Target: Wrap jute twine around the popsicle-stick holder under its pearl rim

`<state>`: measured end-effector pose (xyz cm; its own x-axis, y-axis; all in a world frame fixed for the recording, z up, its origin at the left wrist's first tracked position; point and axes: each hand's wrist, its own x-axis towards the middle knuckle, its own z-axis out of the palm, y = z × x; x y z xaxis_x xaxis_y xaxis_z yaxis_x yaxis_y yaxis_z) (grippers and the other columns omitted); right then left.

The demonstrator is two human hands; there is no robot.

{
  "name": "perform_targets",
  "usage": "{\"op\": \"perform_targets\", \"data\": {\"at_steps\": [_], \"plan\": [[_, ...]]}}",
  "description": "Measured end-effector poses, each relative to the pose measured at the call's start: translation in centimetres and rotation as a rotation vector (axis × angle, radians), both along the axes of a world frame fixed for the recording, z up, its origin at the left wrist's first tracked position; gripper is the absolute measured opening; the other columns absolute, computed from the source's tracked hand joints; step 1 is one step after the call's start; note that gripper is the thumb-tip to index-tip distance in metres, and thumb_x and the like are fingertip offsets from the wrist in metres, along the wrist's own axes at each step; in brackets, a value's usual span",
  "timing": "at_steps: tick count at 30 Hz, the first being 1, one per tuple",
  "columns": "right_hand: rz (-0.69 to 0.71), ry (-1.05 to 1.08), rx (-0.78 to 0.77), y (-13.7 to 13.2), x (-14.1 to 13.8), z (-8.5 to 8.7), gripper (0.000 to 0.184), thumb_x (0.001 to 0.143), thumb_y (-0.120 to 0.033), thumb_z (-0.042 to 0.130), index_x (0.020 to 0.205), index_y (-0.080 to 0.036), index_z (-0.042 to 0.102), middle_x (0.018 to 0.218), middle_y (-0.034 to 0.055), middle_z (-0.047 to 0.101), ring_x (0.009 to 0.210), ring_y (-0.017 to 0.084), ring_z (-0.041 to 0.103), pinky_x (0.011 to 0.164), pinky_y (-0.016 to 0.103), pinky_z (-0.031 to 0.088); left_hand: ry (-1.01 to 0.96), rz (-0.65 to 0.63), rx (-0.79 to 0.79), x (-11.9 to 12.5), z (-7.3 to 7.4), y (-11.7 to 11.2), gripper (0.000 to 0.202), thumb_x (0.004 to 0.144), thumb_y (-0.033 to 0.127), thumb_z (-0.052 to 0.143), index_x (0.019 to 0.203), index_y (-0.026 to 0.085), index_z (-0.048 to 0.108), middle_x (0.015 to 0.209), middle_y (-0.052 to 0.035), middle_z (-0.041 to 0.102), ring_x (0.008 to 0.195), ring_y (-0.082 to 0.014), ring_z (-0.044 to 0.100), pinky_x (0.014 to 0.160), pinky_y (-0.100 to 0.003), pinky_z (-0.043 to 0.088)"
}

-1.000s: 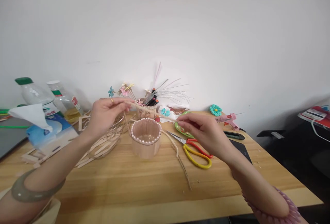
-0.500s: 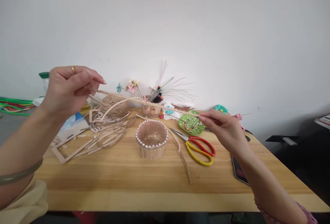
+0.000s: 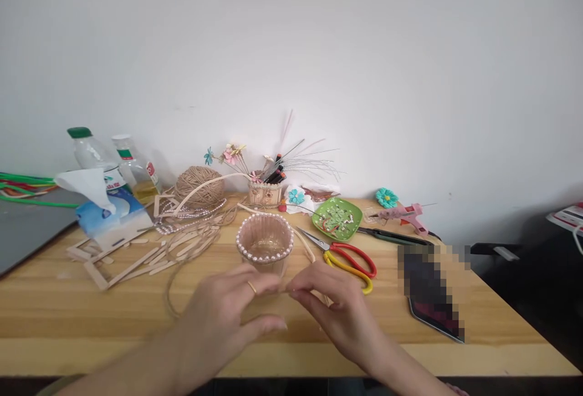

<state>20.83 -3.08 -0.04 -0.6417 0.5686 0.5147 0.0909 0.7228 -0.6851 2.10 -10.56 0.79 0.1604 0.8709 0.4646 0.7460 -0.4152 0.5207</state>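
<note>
My left hand (image 3: 228, 317) and my right hand (image 3: 334, 305) meet low over the wooden table (image 3: 136, 311), just in front of a small cup of wooden sticks with a pearl rim (image 3: 265, 243). Both pinch a thin tan jute cord (image 3: 285, 290) between their fingertips. The cord runs back over the table to a ball of twine (image 3: 197, 184). A gold ring shows on my left hand.
Red and yellow scissors (image 3: 348, 257), a green dish of beads (image 3: 336, 218), a pink glue gun (image 3: 405, 214) and a dark phone (image 3: 428, 290) lie right of the cup. Loose wooden sticks (image 3: 136, 259), a tissue pack (image 3: 112, 211) and two bottles (image 3: 113, 165) stand left.
Both hands came down from a wide spread above the table and met in front of the cup, bringing the cord down with them.
</note>
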Motion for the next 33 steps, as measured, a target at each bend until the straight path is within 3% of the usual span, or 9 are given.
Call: {"op": "perform_targets", "data": {"at_steps": [4,6,10,14,18,21,28,33], "plan": [[0.025,-0.062,-0.077,0.0,0.1,0.5,0.007,0.081,-0.017,0.061,0.076,-0.016,0.066,0.07,0.0017,0.066,0.065,0.011,0.058,0.062,0.02,0.044,-0.185,0.073,-0.376,0.7,-1.5,0.2,0.008,0.077,0.024,0.061,0.076,0.021,0.068,0.068,0.0017,0.068,0.064,-0.0131,0.063,0.061,-0.021,0.047],[0.011,-0.107,-0.16,0.5,0.3,0.5,0.007,0.081,-0.019,0.061,0.076,-0.016,0.066,0.071,0.0014,0.066,0.065,0.011,0.058,0.06,0.02,0.044,-0.234,0.107,-0.392,0.2,-1.5,0.5,0.011,0.078,0.024,0.058,0.074,0.02,0.066,0.068,0.0012,0.065,0.062,-0.0127,0.061,0.057,-0.02,0.046],[-0.057,-0.143,-0.235,1.8,0.4,0.2,0.005,0.079,-0.021,0.062,0.08,-0.016,0.064,0.073,0.0016,0.066,0.067,0.012,0.059,0.062,0.021,0.046,-0.231,0.129,-0.203,-0.7,-1.7,1.2,0.014,0.08,0.027,0.056,0.074,0.021,0.067,0.072,-0.0005,0.063,0.066,-0.0128,0.06,0.056,-0.021,0.044],[-0.063,-0.203,-0.186,2.3,0.0,-0.2,0.012,0.078,-0.026,0.065,0.084,-0.017,0.064,0.074,0.0012,0.067,0.065,0.013,0.059,0.059,0.022,0.045,-0.155,0.167,0.005,-0.8,-2.6,1.4,0.013,0.082,0.023,0.056,0.078,0.022,0.069,0.074,0.0002,0.061,0.057,-0.0087,0.056,0.05,-0.019,0.042],[-0.073,-0.155,-0.154,2.7,-0.1,-0.5,0.008,0.083,-0.02,0.057,0.083,-0.018,0.065,0.079,0.0015,0.069,0.071,0.014,0.061,0.065,0.023,0.046,-0.028,0.178,0.209,-0.7,-3.2,1.5,0.01,0.081,0.016,0.059,0.086,0.022,0.066,0.077,0.0003,0.063,0.068,-0.0106,0.059,0.059,-0.021,0.045],[-0.085,-0.116,-0.181,3.4,-0.3,-0.8,0.009,0.083,-0.017,0.057,0.085,-0.018,0.065,0.083,0.0021,0.07,0.074,0.014,0.063,0.068,0.024,0.047,0.075,0.201,0.336,-0.7,-3.0,1.6,0.008,0.078,0.013,0.064,0.083,0.019,0.061,0.072,0.0007,0.064,0.071,-0.0138,0.056,0.064,-0.025,0.045],[-0.086,-0.145,-0.258,5.0,-0.9,-0.8,0.005,0.08,-0.019,0.062,0.078,-0.016,0.065,0.072,0.0007,0.068,0.066,0.013,0.061,0.06,0.022,0.044,0.249,0.248,0.435,-0.7,-2.4,2.2,0.013,0.075,0.007,0.064,0.074,0.02,0.062,0.072,-0.0013,0.063,0.074,-0.0177,0.051,0.069,-0.032,0.043],[-0.042,-0.124,-0.318,5.7,-1.0,-0.8,0.004,0.078,-0.019,0.064,0.077,-0.015,0.063,0.071,0.0005,0.067,0.065,0.011,0.059,0.059,0.021,0.043,0.281,0.173,0.444,-1.3,-2.4,2.8,0.015,0.074,0.005,0.064,0.075,0.02,0.06,0.091,-0.0061,0.066,0.1,-0.0249,0.054,0.084,-0.041,0.043]]}}
